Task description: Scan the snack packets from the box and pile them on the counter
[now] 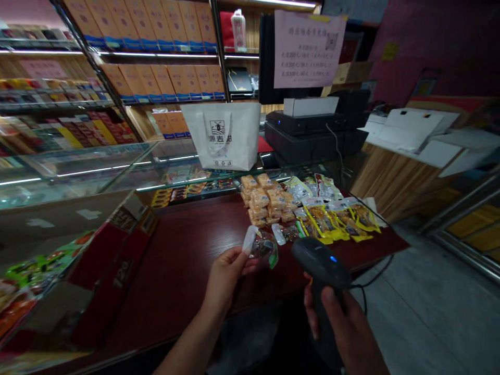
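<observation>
My left hand (pixel 230 268) pinches the white top of a small clear snack packet (pixel 262 248) with dark contents and a green edge, held over the dark red tabletop. A black barcode scanner (pixel 322 263), its blue light lit, is gripped in my right hand (pixel 339 312); its head points toward the packets. A similar dark packet (pixel 288 233) lies just beyond. Behind it rises a pile of orange-beige wrapped snacks (pixel 269 200). Yellow-edged clear packets (pixel 324 221) lie to the right of the pile, with white and green packets (pixel 308 187) behind them.
On the left stands an open red cardboard box (pixel 121 260) holding colourful packets. A white paper bag (pixel 224 135) stands on the glass counter (pixel 128 172). At the back right is a black register (pixel 312 138) with a paper notice (pixel 308 49) above. The scanner's cable (pixel 377 278) hangs over the floor.
</observation>
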`<action>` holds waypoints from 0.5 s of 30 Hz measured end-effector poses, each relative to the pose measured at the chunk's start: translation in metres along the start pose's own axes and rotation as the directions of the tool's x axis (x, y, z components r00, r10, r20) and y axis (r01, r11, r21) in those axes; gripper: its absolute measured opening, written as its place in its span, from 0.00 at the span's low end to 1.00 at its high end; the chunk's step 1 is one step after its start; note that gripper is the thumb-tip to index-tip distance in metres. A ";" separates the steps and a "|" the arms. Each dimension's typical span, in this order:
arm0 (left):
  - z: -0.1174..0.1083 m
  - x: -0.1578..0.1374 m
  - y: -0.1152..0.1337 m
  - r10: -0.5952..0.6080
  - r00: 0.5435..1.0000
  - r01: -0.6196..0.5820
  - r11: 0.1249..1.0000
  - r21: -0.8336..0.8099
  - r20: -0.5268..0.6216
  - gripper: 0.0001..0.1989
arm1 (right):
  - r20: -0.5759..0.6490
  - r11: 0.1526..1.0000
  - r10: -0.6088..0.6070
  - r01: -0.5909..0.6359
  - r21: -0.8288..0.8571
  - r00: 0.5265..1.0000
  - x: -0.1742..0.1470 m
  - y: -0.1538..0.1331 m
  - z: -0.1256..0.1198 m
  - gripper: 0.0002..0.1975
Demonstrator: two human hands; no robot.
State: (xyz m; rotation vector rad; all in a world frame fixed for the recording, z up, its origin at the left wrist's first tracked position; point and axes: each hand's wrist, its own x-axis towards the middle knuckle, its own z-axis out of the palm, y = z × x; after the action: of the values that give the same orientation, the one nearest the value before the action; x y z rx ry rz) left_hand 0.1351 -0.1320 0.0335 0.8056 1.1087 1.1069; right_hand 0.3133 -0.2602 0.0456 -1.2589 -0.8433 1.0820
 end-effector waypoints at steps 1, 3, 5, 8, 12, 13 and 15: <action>0.009 0.008 -0.001 -0.024 1.000 0.024 1.000 0.004 0.020 0.12 | -0.037 1.000 -0.009 0.009 0.016 0.999 0.003 0.002 -0.007 0.24; 0.027 0.023 -0.003 -0.078 0.996 0.078 0.997 0.002 0.045 0.06 | -0.101 0.999 -0.020 0.024 0.045 0.995 0.006 0.005 -0.020 0.24; 0.045 0.034 -0.006 -0.127 0.990 0.129 0.991 -0.024 0.068 0.03 | -0.151 0.998 -0.012 0.021 0.056 0.988 0.006 0.007 -0.031 0.23; 0.068 0.041 -0.015 -0.194 0.976 0.203 0.975 -0.096 0.096 0.07 | -0.124 0.998 0.033 -0.025 0.061 0.992 0.006 0.009 -0.042 0.25; 0.089 0.045 -0.029 -0.254 0.963 0.265 0.952 -0.152 0.085 0.09 | -0.118 0.999 0.030 -0.026 0.037 0.993 0.004 0.011 -0.043 0.27; 0.092 0.046 -0.032 -0.259 0.962 0.269 0.952 -0.147 0.083 0.10 | -0.133 0.999 0.029 -0.024 0.039 0.991 0.004 0.011 -0.042 0.27; 0.097 0.050 -0.034 -0.263 0.961 0.272 0.955 -0.122 0.085 0.10 | -0.159 0.998 0.037 -0.029 0.055 0.987 0.004 0.011 -0.038 0.28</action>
State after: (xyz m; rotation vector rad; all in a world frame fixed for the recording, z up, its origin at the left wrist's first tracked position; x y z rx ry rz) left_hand 0.2406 -0.0918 0.0152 0.5647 1.0407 0.9078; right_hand 0.3485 -0.2679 0.0290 -1.3008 -0.6704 1.0084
